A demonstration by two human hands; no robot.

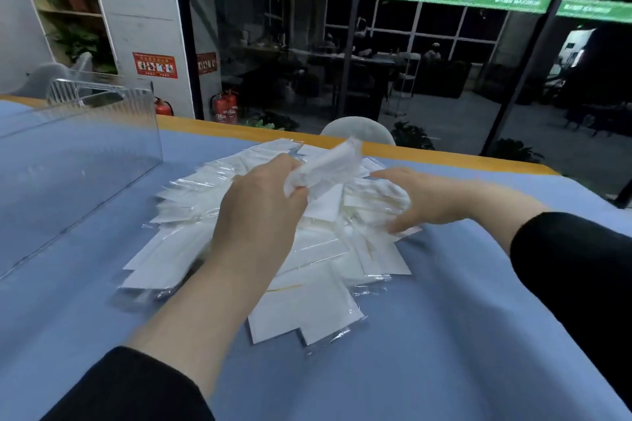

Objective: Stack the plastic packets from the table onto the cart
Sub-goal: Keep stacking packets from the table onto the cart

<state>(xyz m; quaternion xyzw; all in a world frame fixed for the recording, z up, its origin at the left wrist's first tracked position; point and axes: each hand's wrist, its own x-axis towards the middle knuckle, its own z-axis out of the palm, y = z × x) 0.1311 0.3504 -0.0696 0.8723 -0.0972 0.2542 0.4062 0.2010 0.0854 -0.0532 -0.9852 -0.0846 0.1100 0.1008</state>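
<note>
Above the pile, our left hand has its fingers curled round a blurred bunch of packets, thumb and fingertips pinching the lower end, bunch tilted up and away toward the far table edge. We cannot tell how many packets are in the bunch, too blurred. Our right hand lies flat on the right side of the pile, fingers straight and slightly spread, fingertips pointing left, thumb low near the cloth; it presses on packets and grips nothing.

The pile sits mid-table on a blue cloth, white squares in clear plastic sleeves, fanned out and overlapping, the nearest ones flat on the cloth just beside our left forearm. Both our forearms are bare with black sleeves pushed back.

To the left, a clear acrylic box stands on the cloth, well apart from the pile. The table shows a yellow far edge. A white chair back shows just behind that edge. Beyond it, dark glass walls with green banner strips, red fire extinguishers on the floor and a shelf with plants at far left.
</note>
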